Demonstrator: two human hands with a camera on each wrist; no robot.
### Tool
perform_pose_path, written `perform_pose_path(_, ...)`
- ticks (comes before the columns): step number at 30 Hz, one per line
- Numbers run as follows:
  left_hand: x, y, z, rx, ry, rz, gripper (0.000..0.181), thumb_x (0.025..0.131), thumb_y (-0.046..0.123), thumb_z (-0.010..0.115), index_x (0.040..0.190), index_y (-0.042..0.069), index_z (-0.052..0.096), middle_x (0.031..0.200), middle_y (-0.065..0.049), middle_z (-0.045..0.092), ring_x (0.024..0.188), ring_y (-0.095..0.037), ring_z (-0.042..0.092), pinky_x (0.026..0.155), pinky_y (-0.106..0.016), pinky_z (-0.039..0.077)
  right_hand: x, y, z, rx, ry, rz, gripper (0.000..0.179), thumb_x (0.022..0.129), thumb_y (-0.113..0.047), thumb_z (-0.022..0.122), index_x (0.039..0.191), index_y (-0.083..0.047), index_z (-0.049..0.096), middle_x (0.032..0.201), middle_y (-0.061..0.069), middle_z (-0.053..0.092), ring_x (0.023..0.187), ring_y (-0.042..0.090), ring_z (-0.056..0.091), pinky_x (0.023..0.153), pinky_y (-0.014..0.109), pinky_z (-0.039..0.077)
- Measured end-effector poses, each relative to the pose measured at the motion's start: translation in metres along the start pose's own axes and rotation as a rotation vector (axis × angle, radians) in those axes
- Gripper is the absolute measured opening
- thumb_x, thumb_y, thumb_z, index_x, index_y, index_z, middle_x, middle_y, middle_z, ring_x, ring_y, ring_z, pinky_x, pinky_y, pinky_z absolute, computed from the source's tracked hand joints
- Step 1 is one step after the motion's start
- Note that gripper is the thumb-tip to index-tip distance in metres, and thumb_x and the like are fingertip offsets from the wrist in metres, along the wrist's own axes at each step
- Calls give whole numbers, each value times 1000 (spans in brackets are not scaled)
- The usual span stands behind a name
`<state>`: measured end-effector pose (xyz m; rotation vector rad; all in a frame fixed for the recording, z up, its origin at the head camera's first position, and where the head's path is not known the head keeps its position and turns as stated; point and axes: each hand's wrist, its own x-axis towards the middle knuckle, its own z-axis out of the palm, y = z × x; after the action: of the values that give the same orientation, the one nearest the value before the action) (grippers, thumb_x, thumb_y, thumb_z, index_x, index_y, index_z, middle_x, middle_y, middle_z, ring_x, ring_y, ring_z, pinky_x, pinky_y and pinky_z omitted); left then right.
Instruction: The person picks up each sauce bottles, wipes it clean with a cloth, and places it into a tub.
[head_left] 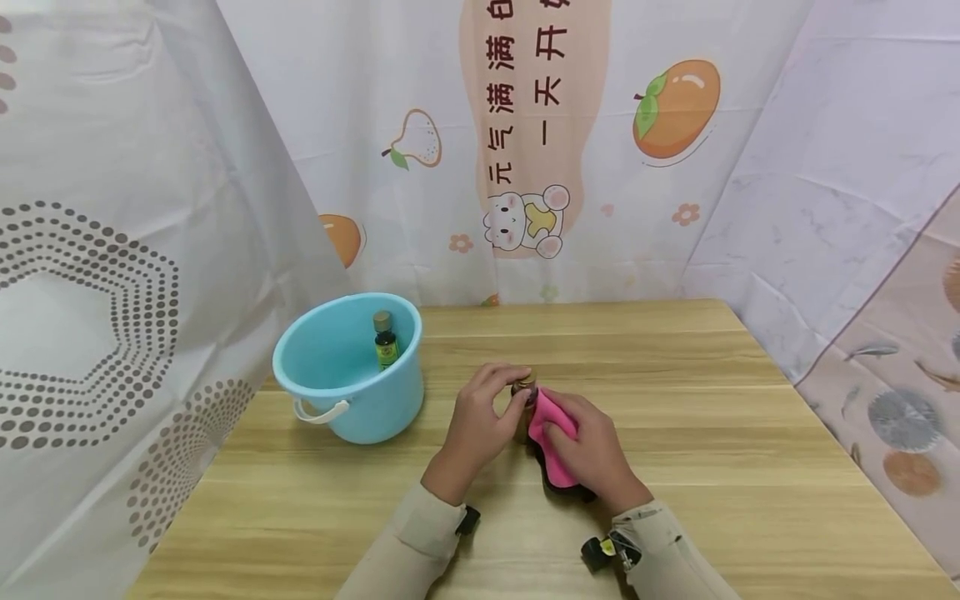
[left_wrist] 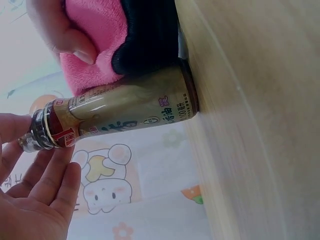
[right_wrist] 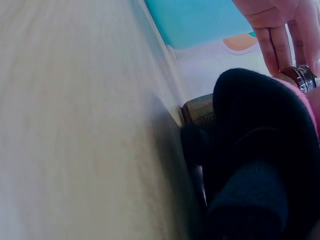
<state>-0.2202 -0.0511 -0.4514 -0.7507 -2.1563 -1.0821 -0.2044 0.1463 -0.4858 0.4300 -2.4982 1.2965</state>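
Observation:
A small oil bottle [left_wrist: 135, 107] with a gold label stands upright on the table. Its neck and cap are pinched between the thumb and fingers of my left hand [head_left: 480, 421]. My right hand [head_left: 596, 450] grips a folded cloth [head_left: 553, 433], pink on one side and black on the other, and holds it against the bottle's side. In the right wrist view the black side of the cloth [right_wrist: 250, 115] covers most of the bottle, leaving part of the lower label and the neck visible.
To the left on the wooden table [head_left: 675, 375] stands a light blue bucket [head_left: 378, 408] with a white handle. Inside it is another small bottle [head_left: 386, 343] with a gold cap. A printed curtain [head_left: 360, 75] hangs behind the table.

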Motion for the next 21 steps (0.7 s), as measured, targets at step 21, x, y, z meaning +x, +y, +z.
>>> perform_pose_path(21, -1, 1, 0, 10, -9, 8, 26, 99, 14, 70, 125, 11, 73, 122, -4, 69, 111, -16, 69, 95, -34, 60, 1, -1, -2, 140, 136, -166, 51, 93, -9, 76, 141, -24, 66, 131, -1, 69, 112, 15, 68, 89, 19, 56)
